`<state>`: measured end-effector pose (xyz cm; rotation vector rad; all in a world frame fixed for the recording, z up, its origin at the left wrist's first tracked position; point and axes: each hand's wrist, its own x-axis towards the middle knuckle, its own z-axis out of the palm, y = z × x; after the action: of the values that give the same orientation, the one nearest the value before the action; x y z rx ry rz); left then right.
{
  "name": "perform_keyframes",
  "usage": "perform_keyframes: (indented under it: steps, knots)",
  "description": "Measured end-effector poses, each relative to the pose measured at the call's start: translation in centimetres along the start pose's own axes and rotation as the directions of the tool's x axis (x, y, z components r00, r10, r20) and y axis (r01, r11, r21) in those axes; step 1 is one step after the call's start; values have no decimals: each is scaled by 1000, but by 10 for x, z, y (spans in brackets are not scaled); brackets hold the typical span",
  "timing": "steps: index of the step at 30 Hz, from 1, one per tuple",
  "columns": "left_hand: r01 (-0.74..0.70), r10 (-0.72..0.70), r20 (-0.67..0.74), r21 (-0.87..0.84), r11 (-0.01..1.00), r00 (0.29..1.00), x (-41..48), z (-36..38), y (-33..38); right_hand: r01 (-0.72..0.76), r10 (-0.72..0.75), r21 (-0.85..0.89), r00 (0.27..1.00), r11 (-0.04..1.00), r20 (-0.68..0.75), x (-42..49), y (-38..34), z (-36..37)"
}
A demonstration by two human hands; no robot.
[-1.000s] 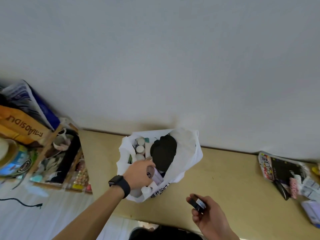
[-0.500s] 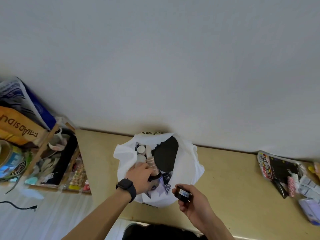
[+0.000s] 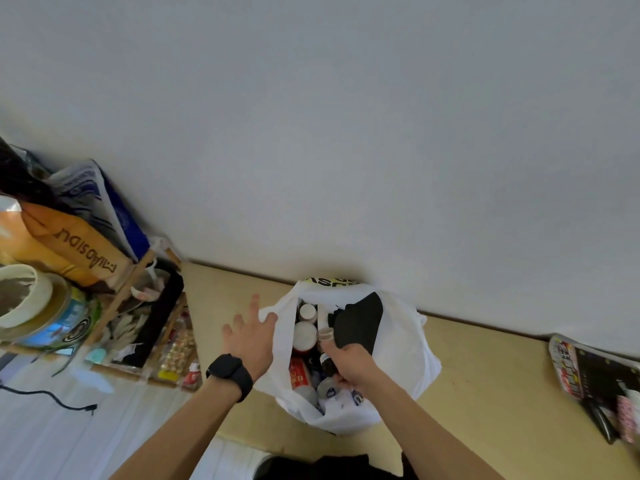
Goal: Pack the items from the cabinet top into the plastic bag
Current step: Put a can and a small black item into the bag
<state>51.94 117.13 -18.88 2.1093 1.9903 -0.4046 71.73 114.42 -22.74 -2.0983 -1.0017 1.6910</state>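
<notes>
right hand (image 3: pixel 351 363) inside the plastic bag (image 3: pixel 401 344), clamped on a small dark jar (image 3: pixel 327 362); left hand (image 3: pixel 250 336) spread wide beside it.

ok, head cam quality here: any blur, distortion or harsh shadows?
Head view: strong wide-angle bend, the cabinet top edge and wall line curve; lighting soft and even, only a faint shadow on the wall behind the plastic bag; no glare. Left hand fingertips smear slightly; the magazine at the right edge is blurred and stretched. Right hand in the bag mouth reads sharp enough.
</notes>
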Motion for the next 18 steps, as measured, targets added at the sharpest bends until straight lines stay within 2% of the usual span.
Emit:
perform_keyframes:
  steps: [2,3,6,9,11,12,13,14,15,16,18]
  knots:
    - [17,-14,26,-114,993,1000,-1,-5,-5,29,-41,-295,999,955,-34,6,-3,5]
    - [25,-19,37,-152,988,999,-1,-7,-7,41,-58,-380,998,924,-35,7,-5,6]
    - [57,-51,32,-240,969,998,-2,-8,-11,87,-121,-444,992,892,-48,-2,-1,-3]
    - [57,-47,39,-307,950,998,-4,-8,-10,187,-311,-582,943,791,-119,-18,22,-26]
    - [43,-30,41,-358,933,999,-3,-9,-6,259,-347,-723,938,640,28,-32,41,-47]
    - [31,-20,35,-377,926,999,-2,-11,-4,290,-307,-802,941,523,140,-39,53,-56]
    - [21,-10,31,-394,919,999,-1,-13,-2,323,-303,-879,927,352,219,-42,65,-62]
    - [12,-3,22,-418,909,1000,0,-16,0,326,-297,-923,919,203,260,-42,76,-66]
    - [-1,4,8,-433,901,1000,3,-18,2,301,-342,-945,908,131,242,-41,86,-69]
    - [-16,9,-18,-445,895,1000,6,-22,4,267,-390,-956,899,122,201,-40,92,-70]
    - [-39,3,-71,-513,858,997,12,-30,6,317,-390,-905,900,282,194,-41,84,-72]
